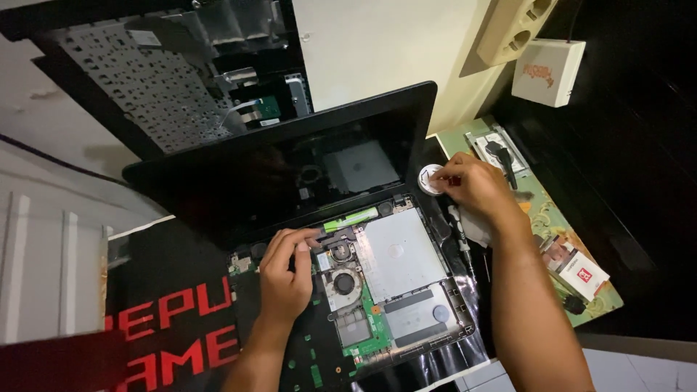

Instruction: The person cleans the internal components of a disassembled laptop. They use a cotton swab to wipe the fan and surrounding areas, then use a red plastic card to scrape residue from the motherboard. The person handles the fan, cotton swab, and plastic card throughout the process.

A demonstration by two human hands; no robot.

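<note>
Overhead, at far left, a detached keyboard panel (156, 80) lies upside down, its perforated metal back showing, just behind an opened laptop (348, 254). A black mat with red lettering (174, 319) sits under the laptop on the counter (653, 239). The laptop's dark screen (290, 163) stands open and leans back, partly hiding the keyboard panel's lower edge. Its base is uncovered, showing a green circuit board (370, 337), two round fans (341, 268) and a silver metal plate (396, 250). The left hand (287, 272) rests on the board near the hinge, fingers bent and pressing beside a bright green strip (352, 218); whether it grips anything cannot be told. Further right, the right hand (472, 185) pinches at a small round white container (430, 178) beside the laptop's corner. A screwdriver (459, 229) lies just under that wrist. At far right, a patterned green mat (573, 232) holds a silver drive (497, 145) and a small printed pack (577, 270). A white box (548, 71) sits beyond it.
</note>
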